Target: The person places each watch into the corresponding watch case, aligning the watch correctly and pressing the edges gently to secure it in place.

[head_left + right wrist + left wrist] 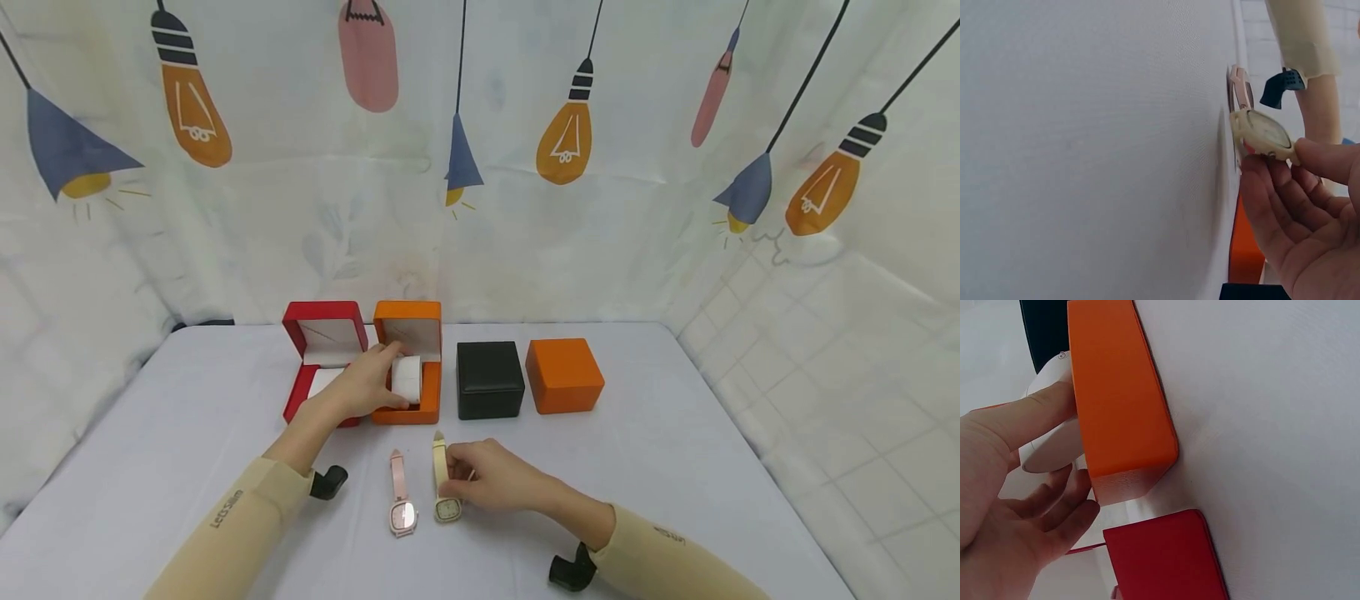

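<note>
My left hand (366, 382) reaches into the open orange watch box (431, 392), thumb and fingers around the white watch cushion (407, 379) in it. The left wrist view shows that cushion (1057, 440) between thumb and fingers, partly hidden by the box's orange side wall (1119, 387). With my right hand (495, 477) I pinch the pale yellow wristwatch (440, 467) just above its square dial. Its case (1266, 130) appears tilted between thumb and fingertips in the right wrist view. Left of it, a pink wristwatch (400, 492) lies dial toward me.
An open red watch box (300, 390) with a white cushion stands left of the orange one. To the right are a closed black box (490, 380) and a closed orange box (564, 375). A white cloth (660, 450) covers the table, and a patterned curtain hangs behind.
</note>
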`<state>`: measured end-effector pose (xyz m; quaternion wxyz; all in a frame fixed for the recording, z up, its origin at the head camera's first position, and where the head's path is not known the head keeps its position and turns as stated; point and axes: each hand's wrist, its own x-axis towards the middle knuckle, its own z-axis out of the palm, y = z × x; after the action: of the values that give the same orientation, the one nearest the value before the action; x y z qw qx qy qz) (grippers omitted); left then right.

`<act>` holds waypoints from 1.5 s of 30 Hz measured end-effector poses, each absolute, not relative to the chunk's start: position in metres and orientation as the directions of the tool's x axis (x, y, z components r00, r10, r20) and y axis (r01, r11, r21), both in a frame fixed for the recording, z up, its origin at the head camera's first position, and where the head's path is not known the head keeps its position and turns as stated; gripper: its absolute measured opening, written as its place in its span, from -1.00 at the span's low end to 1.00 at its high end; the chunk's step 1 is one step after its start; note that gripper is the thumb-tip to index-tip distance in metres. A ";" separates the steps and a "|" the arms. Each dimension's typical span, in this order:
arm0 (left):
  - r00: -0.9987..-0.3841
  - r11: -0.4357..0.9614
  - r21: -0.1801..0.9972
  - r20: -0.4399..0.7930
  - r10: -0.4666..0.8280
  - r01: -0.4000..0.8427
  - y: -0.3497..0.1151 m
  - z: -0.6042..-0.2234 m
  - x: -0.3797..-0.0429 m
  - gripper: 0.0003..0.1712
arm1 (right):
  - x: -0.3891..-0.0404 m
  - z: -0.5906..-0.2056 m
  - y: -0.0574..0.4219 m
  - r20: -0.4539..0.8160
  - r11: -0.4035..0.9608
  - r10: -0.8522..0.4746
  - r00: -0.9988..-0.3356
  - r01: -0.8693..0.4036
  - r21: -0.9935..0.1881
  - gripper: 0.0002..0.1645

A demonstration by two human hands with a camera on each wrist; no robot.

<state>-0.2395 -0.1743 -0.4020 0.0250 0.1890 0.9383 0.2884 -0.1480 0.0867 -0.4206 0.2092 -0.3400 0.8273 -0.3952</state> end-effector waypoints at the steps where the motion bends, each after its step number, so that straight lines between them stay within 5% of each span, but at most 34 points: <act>1: -0.927 0.759 0.555 0.064 0.368 0.340 -0.175 -0.402 -0.240 -0.10 | -0.148 -0.421 0.087 -0.071 0.446 -0.731 -0.679 -0.397 -0.802 -0.87; 17: -0.927 0.710 0.621 0.076 0.367 0.332 -0.178 -0.399 -0.239 -0.11 | -0.153 -0.419 0.097 -0.025 0.449 -0.619 -0.785 -0.328 -0.831 -0.92; 45: -0.942 0.614 0.725 0.156 0.297 0.313 -0.175 -0.394 -0.230 -0.09 | -0.171 -0.409 0.122 0.124 0.353 -0.535 -0.835 -0.354 -0.866 -0.88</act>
<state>-0.2299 -0.1747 -0.3944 -0.0104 0.1698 0.8982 0.4053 -0.1710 0.1219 -0.4088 0.0906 -0.2722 0.8173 -0.4997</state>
